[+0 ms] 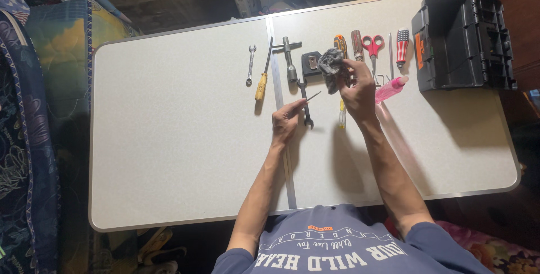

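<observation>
Crumpled grey cloth [332,67] in the right hand [358,91] looks soft and matt, the thin pick [313,96] in the left hand [287,121] bare metal, the table [180,139] beneath smooth matt plastic.

The right hand [358,91] and its grey cloth [332,67] cover part of the black holder [310,63] and the yellow-tipped tool [341,118] lying near the table's far edge. The thin metal piece [313,96] in the left hand's fingers [296,105] is too small to identify (a pick or blade, perhaps). The black toolbox [461,41] at the far right corner shows a dark, unreadable interior.
</observation>
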